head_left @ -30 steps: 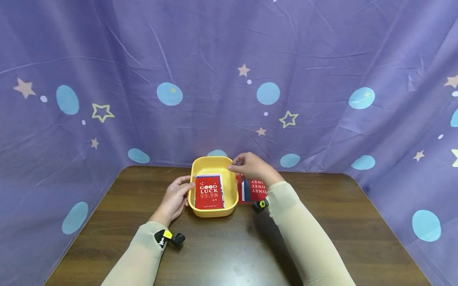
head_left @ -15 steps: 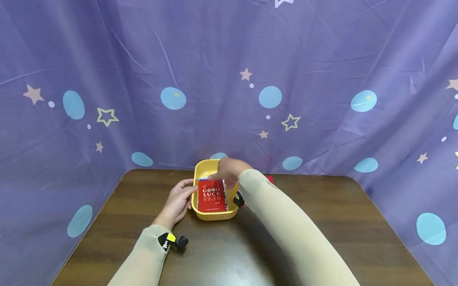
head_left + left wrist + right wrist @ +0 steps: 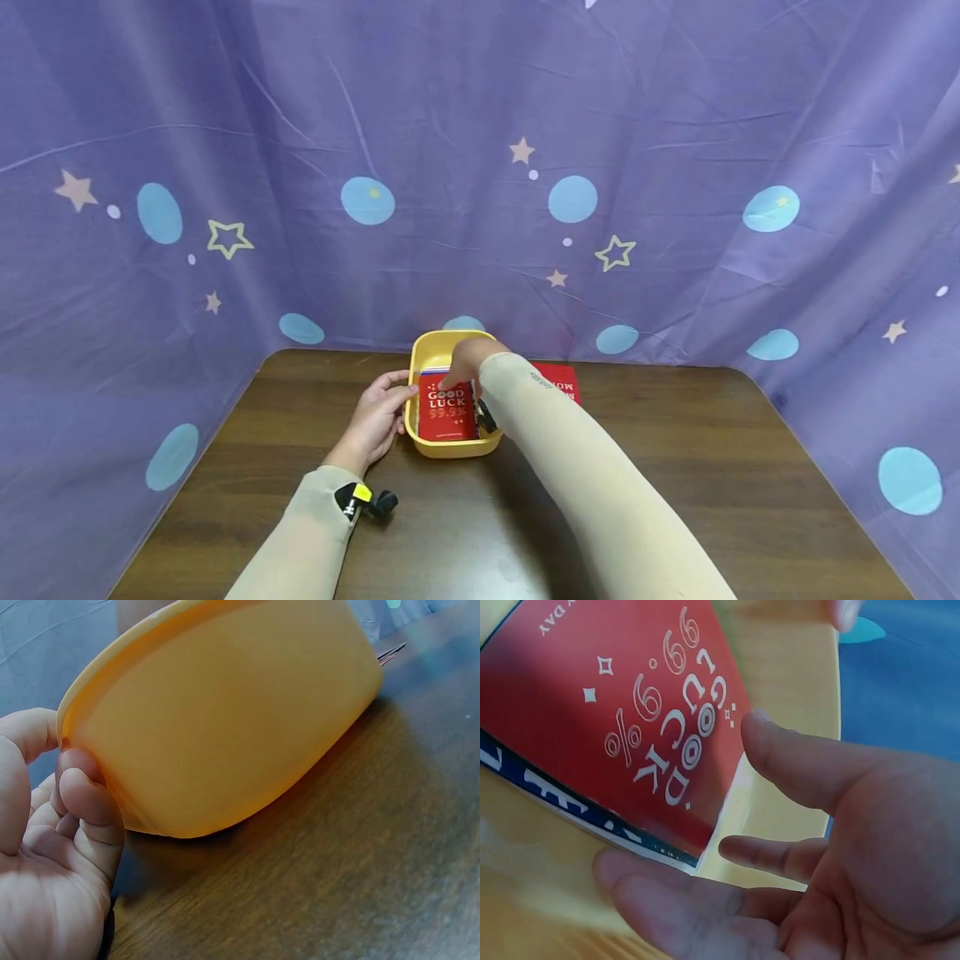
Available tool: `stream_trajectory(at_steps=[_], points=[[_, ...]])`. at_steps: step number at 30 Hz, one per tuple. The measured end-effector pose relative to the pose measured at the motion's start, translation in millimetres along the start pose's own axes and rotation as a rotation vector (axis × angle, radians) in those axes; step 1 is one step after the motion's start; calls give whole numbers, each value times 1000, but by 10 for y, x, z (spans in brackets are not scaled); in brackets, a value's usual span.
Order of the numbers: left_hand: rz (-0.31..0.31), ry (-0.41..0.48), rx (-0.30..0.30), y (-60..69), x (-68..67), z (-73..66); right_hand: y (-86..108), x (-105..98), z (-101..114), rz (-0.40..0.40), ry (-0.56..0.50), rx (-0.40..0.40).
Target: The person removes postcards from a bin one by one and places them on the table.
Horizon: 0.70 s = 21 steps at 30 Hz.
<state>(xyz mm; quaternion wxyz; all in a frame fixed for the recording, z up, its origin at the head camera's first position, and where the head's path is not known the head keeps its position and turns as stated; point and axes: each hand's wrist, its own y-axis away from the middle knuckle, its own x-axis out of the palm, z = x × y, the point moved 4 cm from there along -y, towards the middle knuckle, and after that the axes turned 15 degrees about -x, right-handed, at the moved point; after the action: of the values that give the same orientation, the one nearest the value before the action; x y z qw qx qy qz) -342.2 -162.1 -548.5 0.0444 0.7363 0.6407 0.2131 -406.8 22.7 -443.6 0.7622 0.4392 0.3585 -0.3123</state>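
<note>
- cards (image 3: 447, 417) lie in a stack on the floor of the yellow tub (image 3: 453, 451), face up. the top 1 is red and reads "good luck 99.9%"; darker edges show along its right side, so at least 1 more lies under it.
- left hand (image 3: 375, 414) pinches the tub's rim at its left side, thumb over the inside and fingers on the outer wall.
- right hand (image 3: 468, 360) is inside the tub at the stack's far right corner. its thumb and fingers are spread, thumb by the far edge, fingers along the right edge. whether they touch the paper, i cannot tell.
- other cards (image 3: 560, 373), red with upside-down letters, lie on the table (image 3: 712, 500) just right of the tub. the right forearm (image 3: 585, 475) hides part of them; how many there are, i cannot tell.
- step in hand, as i judge it: squaring or gripping the stack by its corner while the left hand steadies the tub.
- next move, in my judgement, calls for thumb and fingers to meet the 2 edges evenly, with the left hold kept firm so the tub does not slide.
</note>
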Motion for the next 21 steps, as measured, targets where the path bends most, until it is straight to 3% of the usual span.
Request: stream_trajectory(at_steps=[9,16,21], points=[[-5,2,16,1,7,-7,13,52,-33,22,5,-51],[-8,19,20,-17,3,1,24,47,-126,85,-149,-77],[-5,16,19,-17,12,5,31,51,-157,103,-187,-95]])
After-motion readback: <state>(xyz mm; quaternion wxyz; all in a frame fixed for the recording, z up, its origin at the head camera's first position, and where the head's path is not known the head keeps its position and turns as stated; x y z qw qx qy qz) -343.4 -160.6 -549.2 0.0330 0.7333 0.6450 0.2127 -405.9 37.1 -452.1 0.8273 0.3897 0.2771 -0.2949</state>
